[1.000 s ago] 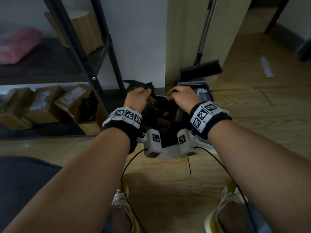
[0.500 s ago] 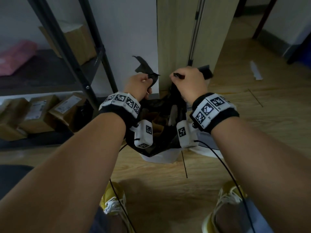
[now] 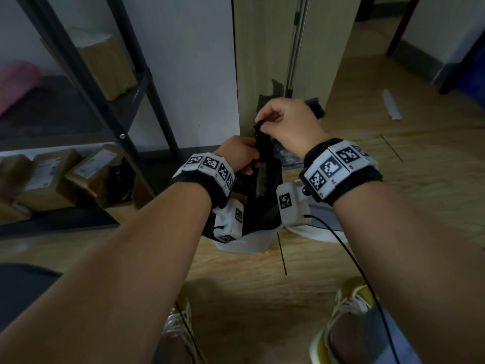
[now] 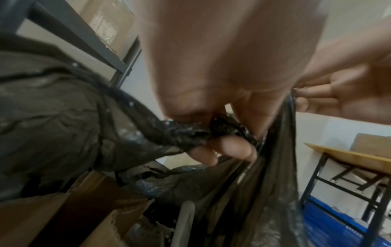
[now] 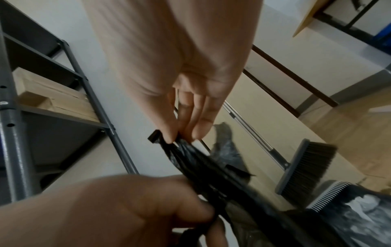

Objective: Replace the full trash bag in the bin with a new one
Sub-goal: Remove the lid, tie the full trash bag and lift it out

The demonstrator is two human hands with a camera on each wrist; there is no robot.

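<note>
A full black trash bag stands in a white bin on the wooden floor by a wall corner. My right hand pinches the bag's gathered top and holds it stretched upward; its fingertips squeeze the bunched black plastic. My left hand grips the bag lower down, just under the right one, with fingers curled round a twisted wad of plastic. Cardboard scraps show inside the bag. The bag's lower part is hidden by my wrists.
A dark metal shelf rack with cardboard boxes stands at the left. A broom and dustpan lean by the wooden panel behind the bin. Another white round object lies right of the bin. My yellow shoes are below.
Both hands lifted the bag's edges from the bin rim and brought them together. The right hand now holds the gathered top high, and the left has dropped to grip below it.
</note>
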